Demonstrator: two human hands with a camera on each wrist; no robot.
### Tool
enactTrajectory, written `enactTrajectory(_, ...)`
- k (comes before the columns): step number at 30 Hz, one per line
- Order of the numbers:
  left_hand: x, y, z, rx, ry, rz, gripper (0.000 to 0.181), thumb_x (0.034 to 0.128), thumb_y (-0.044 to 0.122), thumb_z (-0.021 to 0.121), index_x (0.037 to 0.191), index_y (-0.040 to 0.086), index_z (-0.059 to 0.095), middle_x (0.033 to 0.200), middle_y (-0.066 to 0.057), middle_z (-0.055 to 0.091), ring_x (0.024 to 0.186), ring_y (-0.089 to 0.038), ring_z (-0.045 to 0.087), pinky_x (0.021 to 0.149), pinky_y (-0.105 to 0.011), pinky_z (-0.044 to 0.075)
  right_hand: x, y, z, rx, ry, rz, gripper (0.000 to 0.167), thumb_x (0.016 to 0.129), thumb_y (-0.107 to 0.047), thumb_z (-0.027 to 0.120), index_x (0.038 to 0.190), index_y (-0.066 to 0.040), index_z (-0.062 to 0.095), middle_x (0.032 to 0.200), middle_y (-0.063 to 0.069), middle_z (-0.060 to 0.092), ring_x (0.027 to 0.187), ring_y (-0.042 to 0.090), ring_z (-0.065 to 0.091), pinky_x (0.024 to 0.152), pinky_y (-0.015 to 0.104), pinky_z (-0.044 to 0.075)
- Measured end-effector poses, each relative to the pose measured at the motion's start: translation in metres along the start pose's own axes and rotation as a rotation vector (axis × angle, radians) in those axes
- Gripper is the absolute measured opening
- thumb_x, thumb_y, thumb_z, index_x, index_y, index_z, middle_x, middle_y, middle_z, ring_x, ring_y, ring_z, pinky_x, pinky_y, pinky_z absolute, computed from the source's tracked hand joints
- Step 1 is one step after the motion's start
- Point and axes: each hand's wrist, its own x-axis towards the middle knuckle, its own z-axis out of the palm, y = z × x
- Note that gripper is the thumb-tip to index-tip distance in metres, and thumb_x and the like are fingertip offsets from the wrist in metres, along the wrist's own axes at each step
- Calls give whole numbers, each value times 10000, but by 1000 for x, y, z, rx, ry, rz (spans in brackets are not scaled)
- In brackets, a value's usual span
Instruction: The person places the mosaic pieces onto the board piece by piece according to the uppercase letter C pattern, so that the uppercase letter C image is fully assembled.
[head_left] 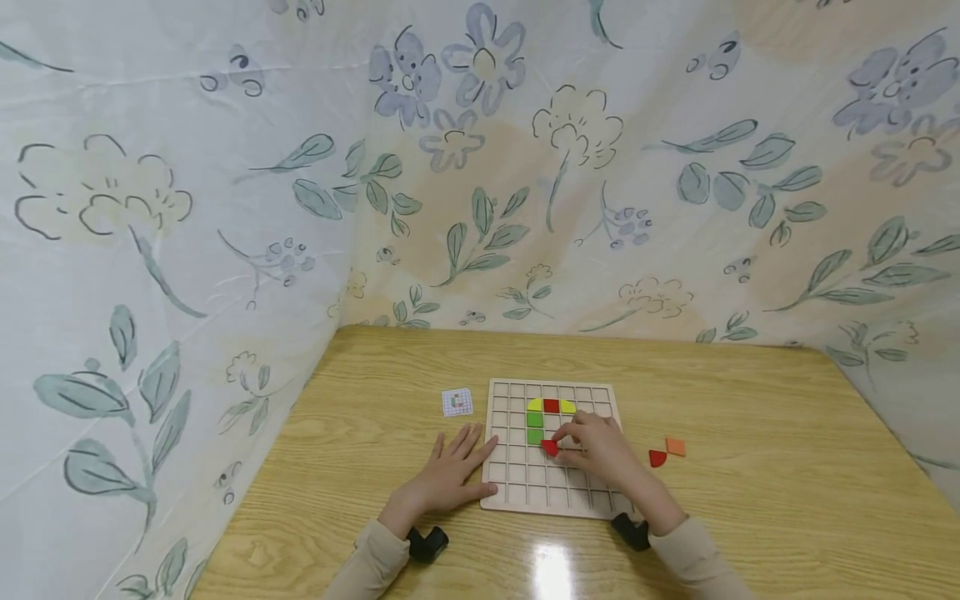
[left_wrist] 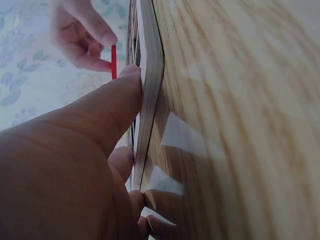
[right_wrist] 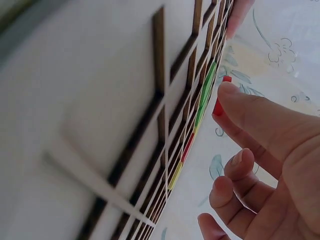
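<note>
My right hand [head_left: 600, 450] pinches a red quarter-circle tile [head_left: 550, 448] between thumb and forefinger, with its other fingers bent. The wrist views show this tile standing off the surface of the wooden grid board [head_left: 517, 472]. Along the board's left edge rests my left hand [head_left: 450, 475], its fingers spread and its thumb on the lower left border. Set in the grid are a red square tile [head_left: 552, 406] between two yellow rounded tiles [head_left: 536, 405], and two green square tiles [head_left: 535, 428] below the left yellow one.
Right of the board, a red quarter-circle tile [head_left: 657, 458] and an orange square tile [head_left: 676, 447] lie on the wooden table [head_left: 787, 467]. A small card with a coloured grid pattern [head_left: 457, 402] lies to the board's upper left. Floral cloth [head_left: 600, 208] hangs behind the table.
</note>
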Motion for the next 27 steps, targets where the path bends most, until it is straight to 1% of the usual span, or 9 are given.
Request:
enactTrajectory(7,0,0,0,-9,12,6,716,914,557,438,1498,233,181,1566,-88,49,1435,-290,1,1101,-590,-21,3,-5,5,-14,-15,1,192,742,-286,776,909,-214,714,822,-69,557,743,77,488,784,419,374)
enactTrajectory(10,0,-1,1,-17,20,14,714,915,545,447,1497,223,188,1564,-101,54,1433,-302,5,1094,-601,-26,5,-8,6,-10,-24,7,176,738,-274,780,890,-211,718,791,-76,539,740,76,478,798,452,378)
enactTrajectory(14,1,0,1,-25,16,21,712,919,531,453,1498,212,188,1563,-114,50,1431,-317,4,1089,-608,-31,7,-13,7,-5,-17,0,155,724,-235,789,856,-190,721,736,-62,501,721,87,444,796,473,364)
enactTrajectory(16,1,1,0,-19,10,15,712,919,538,446,1498,218,184,1564,-106,44,1432,-308,-1,1094,-600,-30,7,-15,8,-15,-11,-9,145,718,-228,792,840,-188,723,725,-57,493,714,87,433,786,466,361)
enactTrajectory(18,1,0,0,-13,11,8,713,917,547,443,1498,222,187,1564,-99,49,1434,-299,3,1100,-592,-21,7,-16,9,-21,-8,-14,141,714,-228,794,831,-187,727,730,-59,498,709,86,431,762,432,356)
enactTrajectory(23,0,0,0,-1,12,-2,710,917,549,440,1497,223,191,1564,-94,58,1435,-292,8,1105,-583,-12,8,-18,13,-35,-7,-12,144,706,-261,799,815,-199,727,744,-75,502,681,71,423,676,314,297)
enactTrajectory(27,0,1,-1,1,12,0,705,921,543,438,1497,219,191,1563,-97,60,1434,-293,9,1104,-586,-11,8,-18,14,-62,10,-21,151,699,-273,802,809,-204,726,732,-76,492,669,71,415,671,303,288)
